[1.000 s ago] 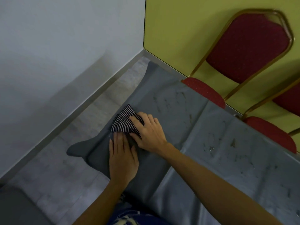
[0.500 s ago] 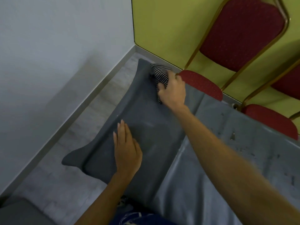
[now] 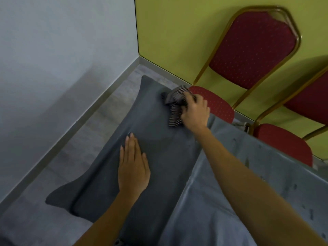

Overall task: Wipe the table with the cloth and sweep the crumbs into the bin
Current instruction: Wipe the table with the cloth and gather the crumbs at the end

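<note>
Gripped bunched in right hand [image 3: 195,113] at far corner of grey fabric-covered table [image 3: 159,151]: black-and-white striped cloth [image 3: 174,108]; light, limp, probably best held mid-wad; left hand [image 3: 132,168] flat, fingers straight, pressing that table

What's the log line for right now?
left hand: flat on dark grey fabric tablecloth | right hand: grips crumpled black-and-white striped cloth, far edge

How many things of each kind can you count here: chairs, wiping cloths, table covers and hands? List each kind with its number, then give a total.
Red chairs: 2
Striped cloth: 1
Grey table covers, one dark and one lighter: 2
Hands, the left hand and the right hand: 2
Total: 7
</note>
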A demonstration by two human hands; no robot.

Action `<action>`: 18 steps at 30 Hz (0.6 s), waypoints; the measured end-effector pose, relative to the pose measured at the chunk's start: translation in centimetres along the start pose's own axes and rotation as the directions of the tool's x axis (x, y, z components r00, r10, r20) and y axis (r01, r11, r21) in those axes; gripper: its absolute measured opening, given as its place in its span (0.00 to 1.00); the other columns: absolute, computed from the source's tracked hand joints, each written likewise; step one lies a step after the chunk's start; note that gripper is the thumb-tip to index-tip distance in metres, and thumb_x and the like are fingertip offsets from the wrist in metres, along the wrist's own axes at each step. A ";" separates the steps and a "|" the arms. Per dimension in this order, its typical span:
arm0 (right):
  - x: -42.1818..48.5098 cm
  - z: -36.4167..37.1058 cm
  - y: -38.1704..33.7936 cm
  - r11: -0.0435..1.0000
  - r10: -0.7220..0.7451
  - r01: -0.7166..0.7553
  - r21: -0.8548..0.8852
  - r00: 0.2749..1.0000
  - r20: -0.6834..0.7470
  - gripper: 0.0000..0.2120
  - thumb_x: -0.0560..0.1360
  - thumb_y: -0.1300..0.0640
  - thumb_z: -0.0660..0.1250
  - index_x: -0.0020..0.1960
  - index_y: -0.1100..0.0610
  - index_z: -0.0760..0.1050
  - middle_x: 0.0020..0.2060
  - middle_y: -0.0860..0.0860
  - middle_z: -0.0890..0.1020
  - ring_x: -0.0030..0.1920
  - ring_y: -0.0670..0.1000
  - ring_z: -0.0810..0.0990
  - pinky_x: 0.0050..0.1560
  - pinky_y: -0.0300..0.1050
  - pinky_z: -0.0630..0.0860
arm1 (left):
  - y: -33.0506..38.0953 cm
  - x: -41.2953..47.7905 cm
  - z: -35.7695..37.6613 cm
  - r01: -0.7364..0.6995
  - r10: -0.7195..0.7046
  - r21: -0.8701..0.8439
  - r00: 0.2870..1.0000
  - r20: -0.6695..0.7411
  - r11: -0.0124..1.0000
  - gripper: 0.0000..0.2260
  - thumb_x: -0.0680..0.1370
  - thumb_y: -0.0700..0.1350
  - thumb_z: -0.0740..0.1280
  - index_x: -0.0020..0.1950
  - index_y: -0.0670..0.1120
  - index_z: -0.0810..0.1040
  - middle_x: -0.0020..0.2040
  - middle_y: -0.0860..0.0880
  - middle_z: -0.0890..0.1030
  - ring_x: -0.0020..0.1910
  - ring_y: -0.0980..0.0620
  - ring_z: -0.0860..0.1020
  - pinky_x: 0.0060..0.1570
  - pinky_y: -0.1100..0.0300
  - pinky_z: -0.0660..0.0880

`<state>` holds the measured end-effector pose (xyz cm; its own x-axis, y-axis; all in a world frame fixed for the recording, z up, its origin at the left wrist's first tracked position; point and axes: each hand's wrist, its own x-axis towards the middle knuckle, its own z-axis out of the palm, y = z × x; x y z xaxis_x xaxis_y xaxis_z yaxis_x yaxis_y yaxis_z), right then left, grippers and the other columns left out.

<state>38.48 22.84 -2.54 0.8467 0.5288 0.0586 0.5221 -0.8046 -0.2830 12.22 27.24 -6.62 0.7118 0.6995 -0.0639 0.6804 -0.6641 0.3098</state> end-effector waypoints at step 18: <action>-13.8 1.8 -8.4 0.963 -0.234 0.199 0.183 0.952 0.198 0.31 0.82 0.47 0.55 0.80 0.57 0.52 0.77 0.62 0.59 0.75 0.64 0.61 0.73 0.62 0.63 | -0.5 -0.1 0.0 -0.135 0.133 0.076 0.991 0.035 0.988 0.38 0.77 0.54 0.56 0.80 0.42 0.42 0.80 0.38 0.51 0.80 0.41 0.48 0.76 0.41 0.53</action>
<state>22.17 22.81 -2.70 0.6635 0.7451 -0.0679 0.6521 -0.6204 -0.4357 11.76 27.51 -6.79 0.8013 0.5957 -0.0550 0.5895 -0.7705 0.2426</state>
